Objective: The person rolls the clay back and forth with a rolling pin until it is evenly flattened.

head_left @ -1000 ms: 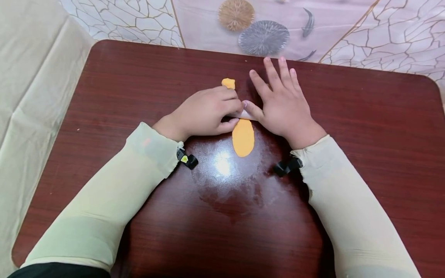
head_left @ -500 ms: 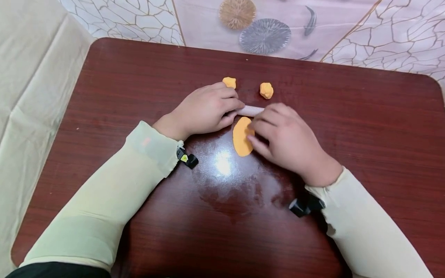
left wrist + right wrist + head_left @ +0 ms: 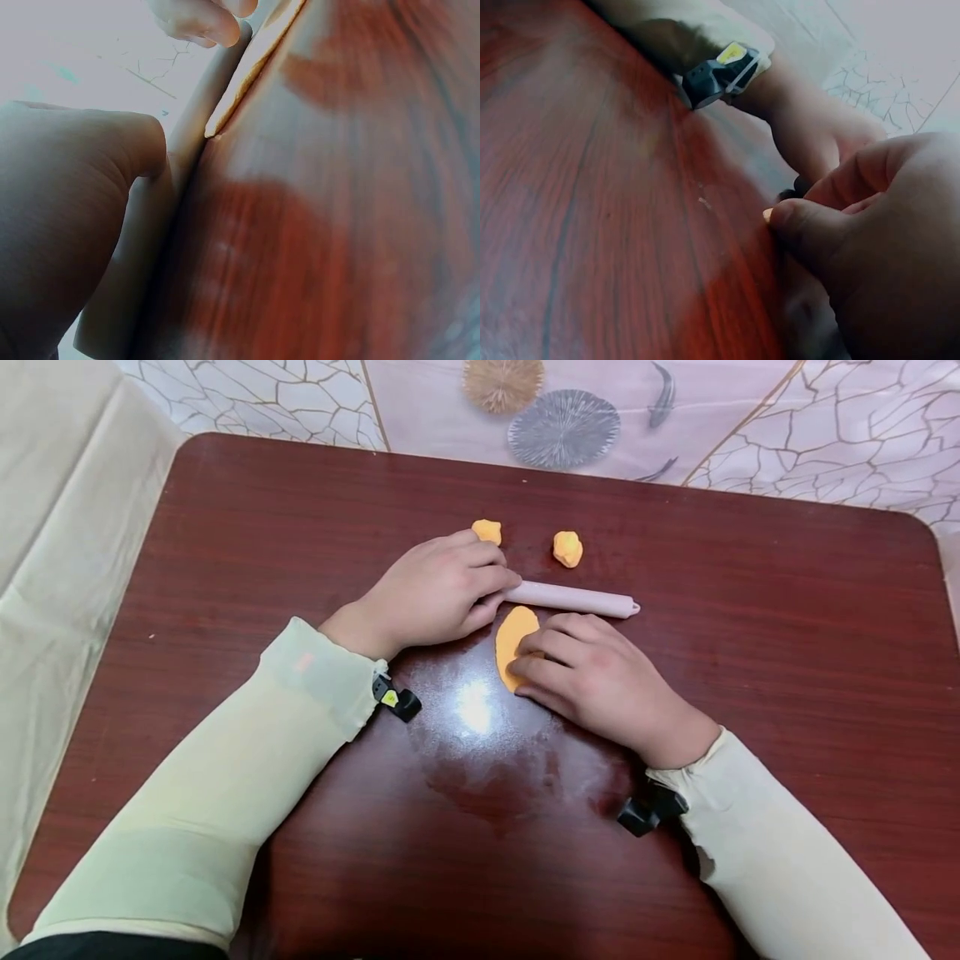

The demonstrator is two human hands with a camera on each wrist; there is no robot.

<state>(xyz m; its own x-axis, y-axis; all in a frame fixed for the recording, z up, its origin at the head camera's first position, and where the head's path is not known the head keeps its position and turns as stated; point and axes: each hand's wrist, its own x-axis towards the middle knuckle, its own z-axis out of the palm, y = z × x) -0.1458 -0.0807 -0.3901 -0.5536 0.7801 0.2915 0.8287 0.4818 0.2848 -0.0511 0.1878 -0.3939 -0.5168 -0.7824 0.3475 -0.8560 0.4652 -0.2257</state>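
Observation:
A pale pink rolling pin (image 3: 577, 599) lies across the middle of the table. My left hand (image 3: 431, 597) holds its left part; in the left wrist view the thumb presses against the rolling pin (image 3: 139, 255). Just below the pin is a flat oval of orange modelling clay (image 3: 513, 639). The fingers of my right hand (image 3: 600, 685) cover its right edge. A small bit of that modelling clay (image 3: 768, 215) shows at the pinching thumb in the right wrist view. The fingertips' undersides are hidden in the head view.
Two small orange clay lumps sit beyond the pin: one right lump (image 3: 567, 549) and one left lump (image 3: 487, 532) partly behind the left hand. Whitish smears mark the dark red table (image 3: 480, 877). A patterned wall (image 3: 637, 410) borders its far edge.
My right hand has left the rolling pin, where it lay spread, and come down toward me onto the flat clay's right edge. The pin's right end and a clay lump are uncovered.

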